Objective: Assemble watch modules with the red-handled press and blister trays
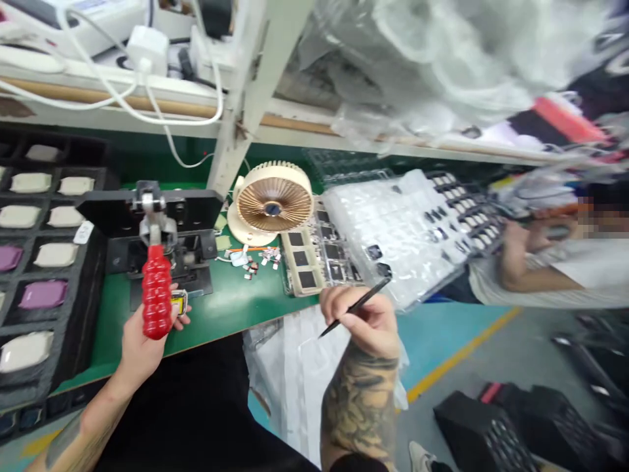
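My left hand (140,341) is closed on a small open device housing (179,303) with a yellow part inside. The red ribbed handle (156,295) of a toggle clamp press (196,255) hangs in front of that hand and hides some of its fingers. Over the bench's front edge, my right hand (366,318) pinches a slim black pointed tool (356,306), its tip angled down to the left; whether it is tweezers or a pen-like stick I cannot tell. Small parts (253,262) with orange and white bits lie scattered on the green bench (230,305).
A cream fan (272,203) stands behind the parts. Trays with dark square pieces (302,259) and a plastic-covered tray (393,223) sit to the right. At left is a black foam tray (63,314) with white and purple housings. Another person (531,262) sits at far right.
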{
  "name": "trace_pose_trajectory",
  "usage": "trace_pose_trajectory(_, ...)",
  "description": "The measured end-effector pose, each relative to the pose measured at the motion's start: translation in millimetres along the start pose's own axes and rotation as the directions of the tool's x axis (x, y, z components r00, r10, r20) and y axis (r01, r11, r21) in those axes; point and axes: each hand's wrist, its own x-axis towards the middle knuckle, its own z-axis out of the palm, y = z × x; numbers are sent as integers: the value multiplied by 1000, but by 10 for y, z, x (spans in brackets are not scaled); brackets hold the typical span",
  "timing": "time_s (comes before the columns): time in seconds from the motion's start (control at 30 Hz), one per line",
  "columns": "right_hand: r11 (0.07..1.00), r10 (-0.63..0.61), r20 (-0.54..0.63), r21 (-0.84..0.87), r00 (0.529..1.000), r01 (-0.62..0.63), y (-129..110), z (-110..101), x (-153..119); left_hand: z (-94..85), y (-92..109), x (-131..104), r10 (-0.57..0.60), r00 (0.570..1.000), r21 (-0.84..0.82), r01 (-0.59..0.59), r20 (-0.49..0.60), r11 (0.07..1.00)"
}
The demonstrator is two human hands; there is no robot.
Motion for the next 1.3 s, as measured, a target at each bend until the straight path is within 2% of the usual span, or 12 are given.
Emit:
trace_pose_trajectory(0.1, 865, -29, -350, -478, 936, -152, -148, -515, 142, 39, 47, -10, 27, 1000, 60, -27, -2, 998)
trace_pose_trajectory(0.17, 721, -404, -625, -667, 668, -189, -138, -537, 318, 56, 52, -17, 43, 999, 67, -43, 4, 997)
trace_pose_trajectory(0.23, 629, -678, -633, -763, 373, -150, -82, -371, 451, 59, 34, -20, 50, 999, 62, -50, -3, 997)
trace_pose_trajectory(0.3, 589, -757, -582, -805, 296, -76, -6, -99, 474, 52, 3, -18, 48, 999, 59, -47, -11, 997)
trace_pose_trajectory(0.37, 580, -750, -535, -815, 389, -2, 93, 223, 398, 41, -27, -13, 41, 999, 67, -40, -12, 997)
trace_pose_trajectory(0.43, 591, -675, -426, -801, 603, 94, 232, 559, 286, 31, -45, -4, 43, 999, 79, -42, -11, 996)
trace_pose_trajectory(0.53, 503, -512, -4, -812, 859, 296, 491, 1022, 180, 20, -50, 5, 64, 998, 87, -64, 4, 994)
trace_pose_trajectory(0.6, 391, -381, 256, -826, 888, 405, 650, 1248, 169, 16, -45, 6, 75, 997, 92, -77, 21, 993)
trace_pose_trajectory(0.7, 322, -207, 363, -852, 908, 414, 791, 1392, 181, 16, -33, 2, 82, 996, 102, -84, 22, 991)
trace_pose_trajectory(0.87, 406, -169, 167, -886, 971, 223, 769, 1078, 149, 13, -33, 1, 99, 995, 83, -101, 30, 991)
trace_pose_trajectory(1.1, 330, -125, -174, -936, 977, -124, 601, 345, 156, -7, -68, 7, 102, 993, 92, -107, 56, 990)
trace_pose_trajectory(1.3, 463, -47, -21, -886, 999, 3, 669, 596, 202, 21, -82, 21, 113, 991, 93, -119, 70, 989)
